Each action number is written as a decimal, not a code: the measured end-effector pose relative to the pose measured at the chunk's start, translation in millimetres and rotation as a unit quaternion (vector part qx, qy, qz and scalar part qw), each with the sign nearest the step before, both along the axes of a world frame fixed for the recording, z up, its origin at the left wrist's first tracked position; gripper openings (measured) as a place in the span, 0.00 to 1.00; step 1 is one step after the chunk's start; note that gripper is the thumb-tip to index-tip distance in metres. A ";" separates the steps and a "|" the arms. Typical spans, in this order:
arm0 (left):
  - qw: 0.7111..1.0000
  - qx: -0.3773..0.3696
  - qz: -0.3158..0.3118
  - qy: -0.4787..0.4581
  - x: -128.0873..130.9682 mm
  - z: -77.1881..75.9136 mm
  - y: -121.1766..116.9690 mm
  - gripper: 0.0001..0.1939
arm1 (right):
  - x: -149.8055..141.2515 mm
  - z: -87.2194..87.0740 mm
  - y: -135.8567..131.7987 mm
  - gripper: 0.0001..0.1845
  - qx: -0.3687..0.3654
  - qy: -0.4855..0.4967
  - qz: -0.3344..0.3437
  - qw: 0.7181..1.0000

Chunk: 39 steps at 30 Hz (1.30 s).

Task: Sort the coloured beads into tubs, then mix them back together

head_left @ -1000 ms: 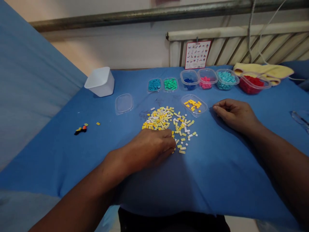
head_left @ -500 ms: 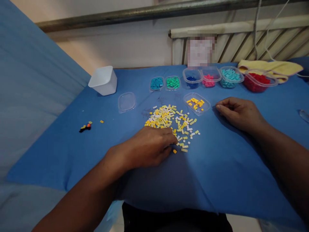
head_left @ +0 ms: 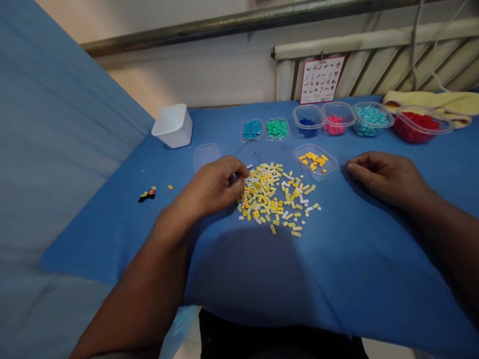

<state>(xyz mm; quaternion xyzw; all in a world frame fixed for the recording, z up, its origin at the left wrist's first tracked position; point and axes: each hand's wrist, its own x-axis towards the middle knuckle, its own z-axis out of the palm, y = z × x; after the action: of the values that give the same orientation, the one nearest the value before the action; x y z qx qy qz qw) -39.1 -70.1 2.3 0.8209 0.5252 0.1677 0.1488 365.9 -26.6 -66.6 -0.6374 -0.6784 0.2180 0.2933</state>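
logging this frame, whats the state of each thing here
left hand: curled, fingertips at the brick pile's left edge
right hand: loosely curled, resting on cloth
brick pile: loose, spread out
yellow-brick tub: open, nearly empty
white bin: upside down
red-brick tub: open, full

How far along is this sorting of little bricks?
Early on. Six tubs at the back hold single colours, and a tray has a few yellow bricks. The left hand pinches at the edge of the yellow-and-white pile; the right hand rests. Most of the pile remains.
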 end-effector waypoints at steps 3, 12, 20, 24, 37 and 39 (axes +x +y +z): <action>0.999 -0.017 0.027 0.021 -11.1 -9.5 12.7 0.13 | 1.8 -1.1 -0.2 0.24 0.003 -0.017 -0.004 1.000; 0.998 -0.040 -0.004 0.049 -4.4 -14.5 7.5 0.11 | 3.1 -3.9 1.5 0.24 0.010 -0.013 -0.004 1.000; 0.997 -0.038 -0.060 0.028 -0.7 -10.6 2.1 0.11 | 3.5 -1.4 -0.5 0.21 0.003 -0.011 0.008 1.000; 0.995 -0.038 -0.057 0.065 4.9 -12.5 -0.6 0.11 | 4.4 -2.7 -0.4 0.21 0.010 -0.015 0.011 1.000; 0.994 -0.043 -0.036 0.093 10.5 -15.3 -1.8 0.13 | 2.9 -0.9 -1.1 0.21 -0.009 -0.029 0.000 1.000; 0.995 -0.036 -0.040 0.088 9.7 -15.1 -2.3 0.13 | 4.8 -3.5 -0.1 0.21 -0.007 -0.023 0.005 1.000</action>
<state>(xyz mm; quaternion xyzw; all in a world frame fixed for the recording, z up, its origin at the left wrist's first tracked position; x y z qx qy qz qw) -29.4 -72.4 -12.7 0.8471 0.5084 0.0698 0.1379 370.8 -26.8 -70.1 -0.6409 -0.6865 0.2093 0.2723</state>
